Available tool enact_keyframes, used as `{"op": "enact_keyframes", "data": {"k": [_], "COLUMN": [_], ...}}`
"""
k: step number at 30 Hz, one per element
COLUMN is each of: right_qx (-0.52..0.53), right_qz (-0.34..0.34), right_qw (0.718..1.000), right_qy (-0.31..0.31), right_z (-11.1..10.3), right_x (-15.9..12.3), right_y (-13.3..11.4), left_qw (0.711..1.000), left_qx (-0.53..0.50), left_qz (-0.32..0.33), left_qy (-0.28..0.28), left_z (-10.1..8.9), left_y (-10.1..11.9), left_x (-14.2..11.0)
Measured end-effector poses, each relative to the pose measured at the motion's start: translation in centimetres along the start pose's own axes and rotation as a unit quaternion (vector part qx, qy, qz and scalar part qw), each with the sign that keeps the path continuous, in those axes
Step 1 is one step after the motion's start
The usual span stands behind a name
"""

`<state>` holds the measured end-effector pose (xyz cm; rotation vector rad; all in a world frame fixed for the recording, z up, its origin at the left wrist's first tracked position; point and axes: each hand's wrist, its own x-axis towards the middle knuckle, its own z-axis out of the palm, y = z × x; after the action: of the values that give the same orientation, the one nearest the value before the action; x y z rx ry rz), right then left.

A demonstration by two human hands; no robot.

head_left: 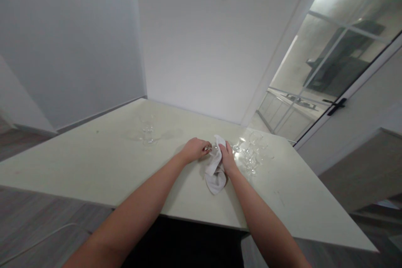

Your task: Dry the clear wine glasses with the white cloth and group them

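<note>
My left hand point(195, 150) is closed round one end of a clear stemmed glass point(215, 149), held low over the table and tipped on its side. A shiny bit of it glints at my fingers. My right hand point(227, 157) is closed on a white cloth point(216, 178), pressing it against the other end of the glass. The cloth's lower part hangs down toward the table, and the end of the glass under it is hidden. Just right of my right hand stand several clear stemmed glasses point(251, 155), close together and hard to tell apart.
Farther left on the pale table point(103, 163) stands clear glassware point(148, 132), faint against the surface. A white wall point(201, 50) rises behind the table. To the right is a glazed door with a black handle point(337, 106). A cable point(47, 236) lies on the floor at lower left.
</note>
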<state>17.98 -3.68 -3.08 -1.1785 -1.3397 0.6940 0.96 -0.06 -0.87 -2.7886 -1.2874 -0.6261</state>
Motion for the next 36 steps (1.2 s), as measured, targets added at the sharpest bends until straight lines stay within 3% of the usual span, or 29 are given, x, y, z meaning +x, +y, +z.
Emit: {"op": "enact_keyframes", "data": {"k": [20,36], "right_qx": [0.004,0.005], "right_qz": [0.023,0.000], "right_qw": [1.000,1.000], "right_qy": [0.007,0.001], "right_z": [-0.01,0.12], "right_x": [0.08,0.10], "right_y": [0.13,0.30], "left_qw": [1.000,1.000], "left_qx": [0.015,-0.007], "left_qz": [0.001,0.002], "left_qy": [0.008,0.004], "left_z": [0.10,-0.05], "left_y": [-0.03,0.00], "left_x": [0.00,-0.02]}}
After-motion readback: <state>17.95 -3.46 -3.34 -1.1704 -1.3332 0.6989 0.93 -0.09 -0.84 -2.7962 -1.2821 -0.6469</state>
